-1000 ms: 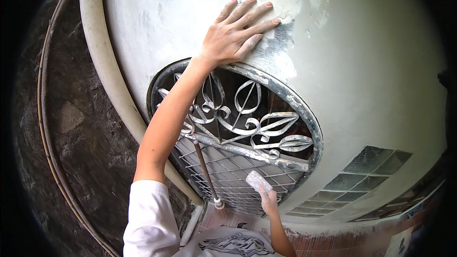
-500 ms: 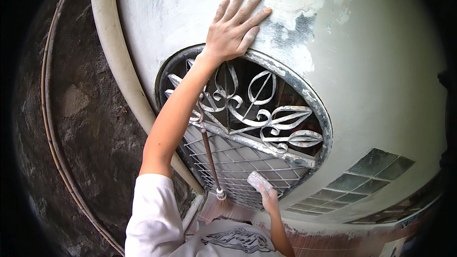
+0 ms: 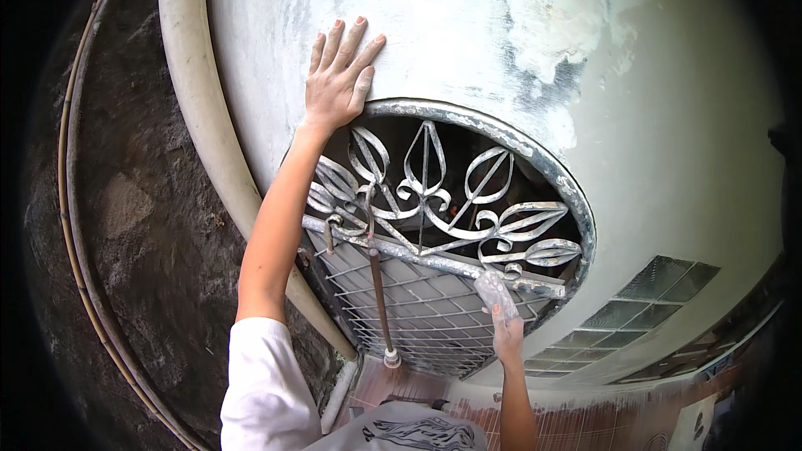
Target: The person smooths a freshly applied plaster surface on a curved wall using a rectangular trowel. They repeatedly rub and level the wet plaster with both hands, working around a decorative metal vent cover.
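My left hand (image 3: 332, 90) lies flat on the patchy white wall (image 3: 422, 42), fingers spread, just above the rim of an arched opening. Dust whitens its fingers. Lower down, my right hand (image 3: 508, 336) grips a whitish, dusty oblong block (image 3: 496, 294); its exact kind is not clear. The block is raised in front of the right end of the metal crossbar (image 3: 443, 262); whether they touch I cannot tell. Leaf-shaped scrollwork (image 3: 424, 175) with worn white paint fills the arch between my hands, inside a flaking grey frame (image 3: 535, 154).
Below the crossbar runs a diamond-pattern metal grille (image 3: 401, 309). A broom (image 3: 381, 301) with a brown pole stands against it. Left are a pale thick pipe (image 3: 200, 92) and a dark rough wall (image 3: 134, 225). Glass panes (image 3: 652, 284) sit at right, above reddish floor tiles (image 3: 576, 430).
My left hand has shifted left and slightly down along the wall. My right hand has risen to the right with the block, nearer the crossbar. The view has also shifted a little.
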### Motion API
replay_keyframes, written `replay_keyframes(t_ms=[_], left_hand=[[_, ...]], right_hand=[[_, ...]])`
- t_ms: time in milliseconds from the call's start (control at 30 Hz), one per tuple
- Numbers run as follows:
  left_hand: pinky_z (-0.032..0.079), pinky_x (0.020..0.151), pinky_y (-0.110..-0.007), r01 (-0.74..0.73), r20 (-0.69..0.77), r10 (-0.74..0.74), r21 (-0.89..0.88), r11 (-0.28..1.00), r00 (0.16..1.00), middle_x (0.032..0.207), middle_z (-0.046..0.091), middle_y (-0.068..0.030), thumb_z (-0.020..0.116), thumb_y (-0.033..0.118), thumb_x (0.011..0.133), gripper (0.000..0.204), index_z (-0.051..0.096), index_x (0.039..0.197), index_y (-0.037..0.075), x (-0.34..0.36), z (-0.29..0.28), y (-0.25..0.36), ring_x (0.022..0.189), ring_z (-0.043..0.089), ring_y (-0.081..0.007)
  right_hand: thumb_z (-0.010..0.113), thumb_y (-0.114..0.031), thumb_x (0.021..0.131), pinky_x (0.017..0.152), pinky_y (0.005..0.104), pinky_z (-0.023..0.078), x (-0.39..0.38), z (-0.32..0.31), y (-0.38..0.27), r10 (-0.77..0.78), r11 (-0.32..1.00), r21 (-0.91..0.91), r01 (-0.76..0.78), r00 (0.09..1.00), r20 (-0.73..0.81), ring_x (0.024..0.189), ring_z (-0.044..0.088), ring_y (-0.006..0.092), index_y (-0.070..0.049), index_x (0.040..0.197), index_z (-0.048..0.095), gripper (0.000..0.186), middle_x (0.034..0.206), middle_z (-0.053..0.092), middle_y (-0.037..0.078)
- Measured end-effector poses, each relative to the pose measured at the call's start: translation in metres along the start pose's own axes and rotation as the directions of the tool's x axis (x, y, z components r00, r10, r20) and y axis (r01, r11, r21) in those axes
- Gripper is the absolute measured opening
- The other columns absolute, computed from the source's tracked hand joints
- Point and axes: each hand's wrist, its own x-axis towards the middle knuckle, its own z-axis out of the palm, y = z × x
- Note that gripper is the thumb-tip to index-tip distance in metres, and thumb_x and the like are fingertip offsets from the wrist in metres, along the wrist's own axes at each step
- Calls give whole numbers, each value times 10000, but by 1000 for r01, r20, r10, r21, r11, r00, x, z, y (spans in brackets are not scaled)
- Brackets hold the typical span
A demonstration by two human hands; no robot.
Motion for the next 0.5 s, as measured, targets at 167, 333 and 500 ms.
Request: replay_keyframes(t_ms=[167,333,500], left_hand=[[70,1258,-440,38,3,-38,7,999,999,1625,326,-7,395,305,1015,468,515,1468,309,-21,-6,-30,1537,182,-235],[74,1249,-455,141,-36,-141,-2,990,989,1634,308,-16,398,307,1026,473,488,1490,292,-55,-9,-61,1539,171,-263],[115,1228,-522,347,-146,-347,-26,937,926,1643,286,-57,393,255,1025,495,453,1516,247,-90,-3,-77,1529,189,-327]], right_hand=[[569,-250,1019,848,322,465,46,9,-89,-373,927,-134,350,897,-236,941,630,192,95,1257,598,420,1131,702,175],[554,-205,1016,878,343,458,88,28,-140,-483,849,-350,397,852,-204,975,616,257,116,1320,522,444,1167,653,221],[458,-195,1049,1151,409,289,154,82,-178,-815,549,-566,616,545,-198,1392,408,375,81,1473,361,515,1499,421,271]])
